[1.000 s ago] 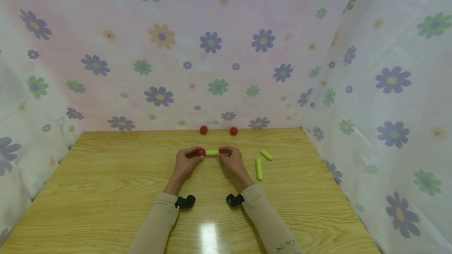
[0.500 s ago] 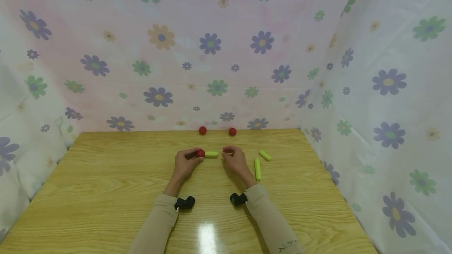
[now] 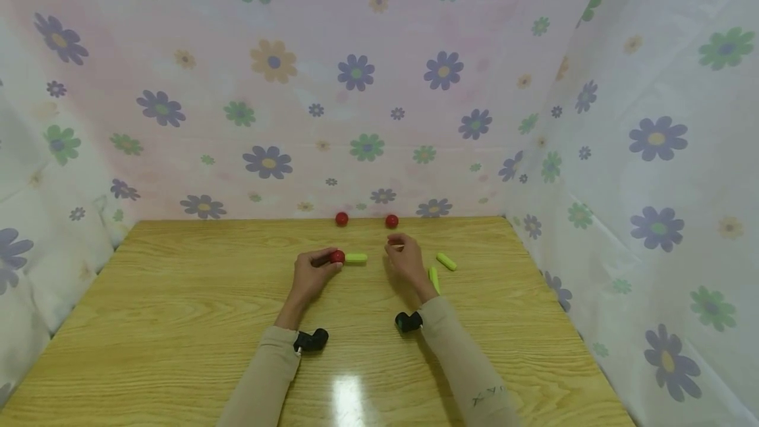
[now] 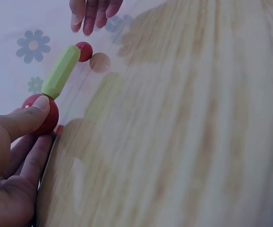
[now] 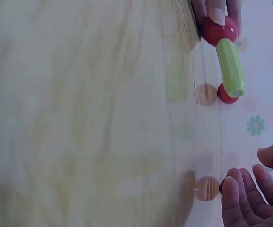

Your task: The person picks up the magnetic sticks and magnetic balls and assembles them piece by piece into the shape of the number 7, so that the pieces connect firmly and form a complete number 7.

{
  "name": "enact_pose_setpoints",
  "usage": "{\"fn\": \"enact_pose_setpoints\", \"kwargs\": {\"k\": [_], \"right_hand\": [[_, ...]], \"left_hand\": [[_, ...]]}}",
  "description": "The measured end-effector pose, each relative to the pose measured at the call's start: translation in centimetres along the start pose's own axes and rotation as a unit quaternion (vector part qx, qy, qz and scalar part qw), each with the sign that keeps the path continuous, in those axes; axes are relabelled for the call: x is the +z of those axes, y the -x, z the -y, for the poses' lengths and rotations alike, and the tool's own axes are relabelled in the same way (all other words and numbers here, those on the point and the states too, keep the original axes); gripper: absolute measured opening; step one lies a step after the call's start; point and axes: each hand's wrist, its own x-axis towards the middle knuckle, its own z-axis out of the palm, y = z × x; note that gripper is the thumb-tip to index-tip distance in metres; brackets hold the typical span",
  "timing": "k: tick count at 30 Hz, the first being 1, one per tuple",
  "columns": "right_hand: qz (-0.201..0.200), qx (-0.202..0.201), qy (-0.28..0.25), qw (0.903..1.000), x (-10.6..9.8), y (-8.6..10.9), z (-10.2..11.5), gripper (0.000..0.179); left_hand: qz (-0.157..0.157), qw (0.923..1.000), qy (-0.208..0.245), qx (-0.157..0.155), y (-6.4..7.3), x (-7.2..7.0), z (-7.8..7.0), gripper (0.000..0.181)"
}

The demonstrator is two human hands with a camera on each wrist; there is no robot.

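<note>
Between thumb and fingers my left hand (image 3: 311, 277) pinches a red ball (image 3: 337, 256). A ribbed light-green stick (image 3: 356, 258) sticks out of that ball to the right, its far end free; the left wrist view shows the stick (image 4: 61, 72) joined to the ball (image 4: 46, 116). My right hand (image 3: 406, 261) is apart from the stick, to its right, with nothing visible between thumb and fingers. In the right wrist view these fingers (image 5: 261, 193) are loosely bent, and they partly hide a red ball (image 5: 222, 185) behind them.
Two more red balls, a left one (image 3: 342, 219) and a right one (image 3: 392, 221), sit at the back edge of the wooden table (image 3: 196, 308). A short green stick (image 3: 447, 261) and a longer one (image 3: 434, 279), partly covered by my right wrist, lie at the right. Flowered cloth (image 3: 379, 170) hangs behind.
My right hand has let go of the stick's free end and moved right and a little toward the back. My left hand stays in place, still holding the ball with the stick.
</note>
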Motion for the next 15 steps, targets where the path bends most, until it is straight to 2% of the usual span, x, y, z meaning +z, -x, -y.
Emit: {"fn": "enact_pose_setpoints", "kwargs": {"k": [3, 10, 15], "right_hand": [[-0.006, 0.006, 0.001, 1.0, -0.4, -0.4, 0.1, 0.028], [-0.005, 0.001, 0.007, 1.0, -0.5, -1.9, -0.4, 0.029], [-0.013, 0.023, 0.012, 0.9996, -0.4, -2.9, -1.3, 0.035]], "left_hand": [[0.006, 1.0, -0.003, -0.004, 0.0, 0.0, -0.2, 0.042], [0.008, 0.9997, -0.013, 0.017, -0.2, -0.2, 0.1, 0.042], [0.003, 0.9997, -0.017, 0.016, -0.2, -0.3, 0.2, 0.041]]}}
